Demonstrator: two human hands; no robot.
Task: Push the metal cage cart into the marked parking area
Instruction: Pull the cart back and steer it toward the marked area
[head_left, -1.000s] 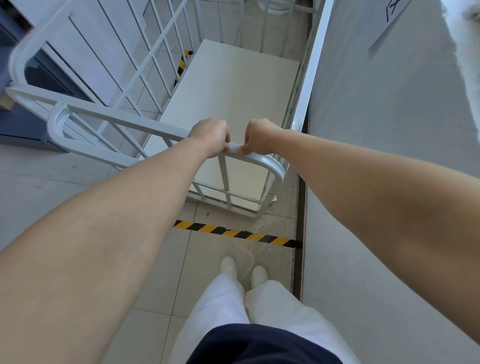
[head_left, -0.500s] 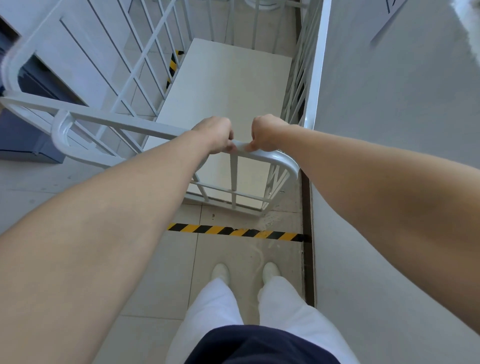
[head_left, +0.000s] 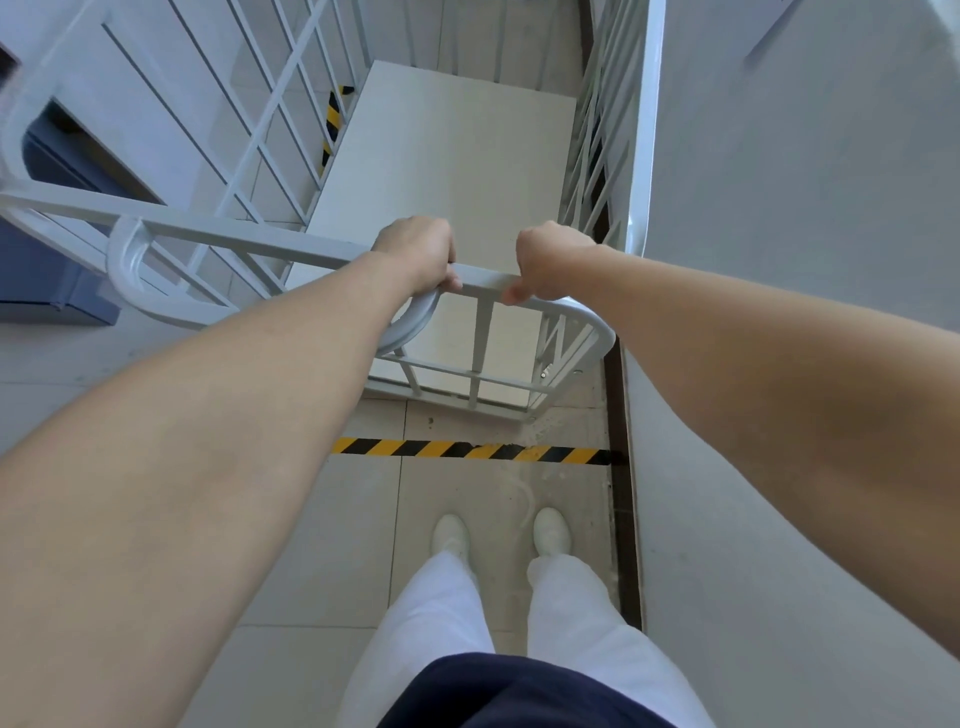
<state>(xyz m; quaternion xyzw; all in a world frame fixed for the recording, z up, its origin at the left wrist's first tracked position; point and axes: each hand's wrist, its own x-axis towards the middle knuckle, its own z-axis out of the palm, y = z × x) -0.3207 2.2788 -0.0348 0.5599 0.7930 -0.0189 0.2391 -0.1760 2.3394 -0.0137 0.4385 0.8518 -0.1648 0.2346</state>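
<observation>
Metal cage cart (head_left: 447, 171), white, empty: parked close along the wall (head_left: 805, 260), its near end just beyond the yellow-and-black floor tape (head_left: 467, 449), a second strip of tape (head_left: 332, 119) showing at its left side. Left hand (head_left: 418, 254) and right hand (head_left: 553, 265), fingers clenched on the top rail (head_left: 480, 286); person's shoes (head_left: 551, 530) behind the line. Judged nearly done: cart appears inside the marking, only release left

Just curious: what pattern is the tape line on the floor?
Diagonal yellow and black stripes on the floor tape, seen in the head view.
</observation>
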